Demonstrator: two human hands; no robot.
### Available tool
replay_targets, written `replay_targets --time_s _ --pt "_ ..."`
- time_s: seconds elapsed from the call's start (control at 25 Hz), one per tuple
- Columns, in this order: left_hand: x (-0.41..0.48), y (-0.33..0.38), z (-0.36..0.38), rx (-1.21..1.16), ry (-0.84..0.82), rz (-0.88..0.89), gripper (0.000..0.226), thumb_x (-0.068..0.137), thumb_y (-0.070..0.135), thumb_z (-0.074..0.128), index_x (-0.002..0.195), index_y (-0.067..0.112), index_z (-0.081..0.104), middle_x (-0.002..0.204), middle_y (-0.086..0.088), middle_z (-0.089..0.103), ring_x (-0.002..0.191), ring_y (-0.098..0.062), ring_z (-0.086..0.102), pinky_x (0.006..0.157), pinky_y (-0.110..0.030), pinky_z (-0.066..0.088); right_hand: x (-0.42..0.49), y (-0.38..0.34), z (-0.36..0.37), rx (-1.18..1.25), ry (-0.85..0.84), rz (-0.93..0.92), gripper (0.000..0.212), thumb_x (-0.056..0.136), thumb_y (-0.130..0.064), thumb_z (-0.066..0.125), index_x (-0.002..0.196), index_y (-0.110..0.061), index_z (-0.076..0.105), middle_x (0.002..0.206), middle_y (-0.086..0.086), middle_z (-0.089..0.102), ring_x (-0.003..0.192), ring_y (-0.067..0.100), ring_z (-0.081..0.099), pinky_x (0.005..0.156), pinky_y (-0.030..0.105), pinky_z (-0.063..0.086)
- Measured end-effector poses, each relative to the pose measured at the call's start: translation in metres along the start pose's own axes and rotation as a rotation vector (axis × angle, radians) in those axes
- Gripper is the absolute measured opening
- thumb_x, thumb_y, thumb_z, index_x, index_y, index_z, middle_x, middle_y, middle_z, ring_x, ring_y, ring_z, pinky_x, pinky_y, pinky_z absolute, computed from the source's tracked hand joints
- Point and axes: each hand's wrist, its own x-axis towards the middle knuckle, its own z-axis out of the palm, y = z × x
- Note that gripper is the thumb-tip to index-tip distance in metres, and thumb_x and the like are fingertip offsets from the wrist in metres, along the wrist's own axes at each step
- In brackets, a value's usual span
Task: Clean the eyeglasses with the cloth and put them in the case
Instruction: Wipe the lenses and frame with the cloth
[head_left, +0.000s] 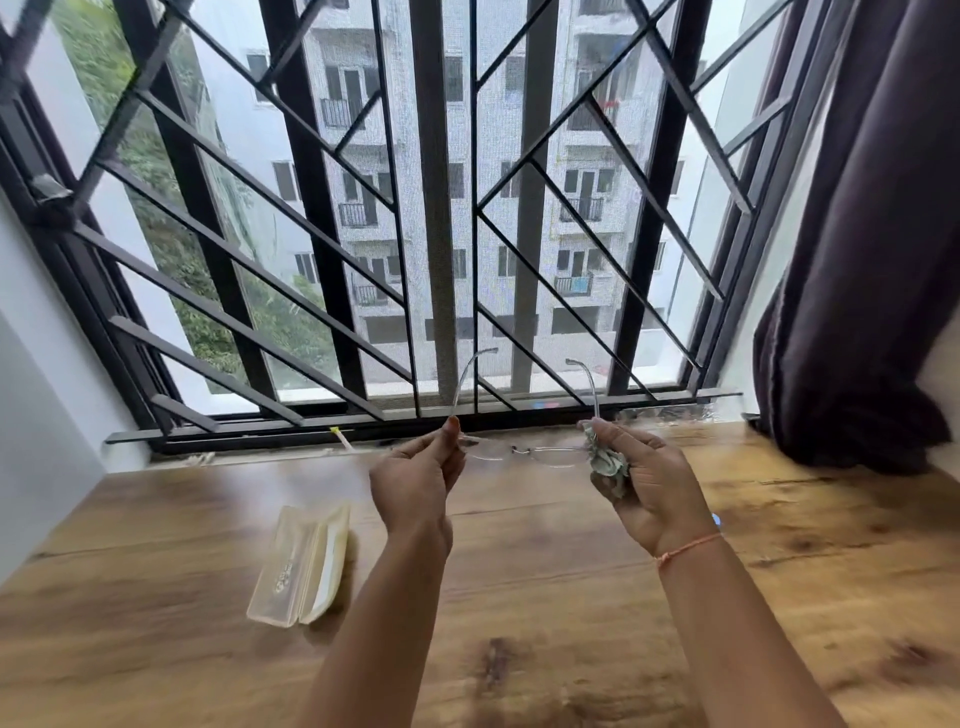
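Observation:
Thin, nearly rimless eyeglasses (524, 451) are held up in the air above the wooden table (571, 597), with both temples pointing up toward the window. My left hand (415, 480) pinches the left corner of the frame. My right hand (649, 491) holds the right corner together with a crumpled grey-green cloth (605, 462) bunched in its fingers. A translucent cream glasses case (301, 564) lies open on the table, down and to the left of my left hand.
A barred window (431, 218) with a mesh screen stands just behind the table. A dark curtain (857, 260) hangs at the right, its hem resting on the table corner. A white wall (41, 389) borders the left side.

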Motion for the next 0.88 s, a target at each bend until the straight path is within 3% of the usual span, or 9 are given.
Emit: replay_targets --time_s 0.16,0.4,0.48,0.6,0.72,0.88 --pt "-0.001 0.003 0.001 0.064 -0.108 0.083 0.016 0.076 -0.008 0.065 0.09 -0.001 0.067 0.059 -0.003 0.066 0.055 -0.011 0.061 0.066 -0.024 0.056 0.005 -0.005 -0.004 0.096 0.057 0.117 0.006 0.077 -0.006 0.066 0.075 -0.002 0.061 0.055 0.006 0.055 0.032 0.007 0.038 0.031 0.012 0.031" --pt "0.004 0.0 -0.003 0.336 -0.166 0.26 0.031 0.077 -0.021 0.053 0.086 0.003 0.071 0.073 -0.01 0.069 0.065 -0.014 0.066 0.063 -0.015 0.055 0.006 -0.006 -0.009 0.105 0.096 0.202 0.013 0.078 -0.003 0.062 0.068 -0.005 0.055 0.051 0.009 0.052 0.03 0.007 0.042 0.028 0.012 0.03" --pt "0.003 -0.002 -0.005 0.479 -0.166 0.39 0.037 0.075 -0.018 0.056 0.081 0.014 0.073 0.075 -0.006 0.072 0.064 -0.004 0.067 0.068 -0.014 0.055 0.006 -0.006 -0.01 0.08 0.102 0.219 0.012 0.08 -0.003 0.06 0.069 -0.004 0.054 0.045 0.008 0.053 0.029 0.006 0.043 0.027 0.011 0.029" --pt "-0.001 -0.002 -0.008 0.723 -0.158 0.662 0.018 0.07 0.001 0.075 0.083 0.013 0.075 0.077 -0.002 0.073 0.067 0.011 0.061 0.067 -0.001 0.045 0.003 -0.01 -0.012 0.046 0.114 0.224 0.015 0.081 -0.002 0.059 0.067 -0.005 0.054 0.04 0.006 0.053 0.027 0.005 0.042 0.027 0.01 0.029" --pt "-0.001 -0.002 -0.011 0.807 -0.169 0.932 0.015 0.064 0.006 0.08 0.077 0.012 0.076 0.076 0.007 0.069 0.076 0.006 0.059 0.068 0.001 0.04 -0.002 -0.015 -0.013 0.027 0.125 0.201 0.011 0.08 -0.003 0.061 0.069 -0.004 0.056 0.04 0.006 0.053 0.027 0.006 0.042 0.027 0.01 0.029" --pt "-0.001 0.004 -0.011 0.764 -0.221 1.099 0.012 0.068 0.009 0.073 0.08 0.011 0.075 0.082 0.01 0.067 0.081 0.002 0.062 0.073 -0.003 0.045 -0.012 -0.023 -0.01 0.002 0.098 0.172 0.009 0.08 -0.007 0.062 0.072 -0.005 0.057 0.041 0.005 0.052 0.028 0.006 0.041 0.027 0.011 0.029"
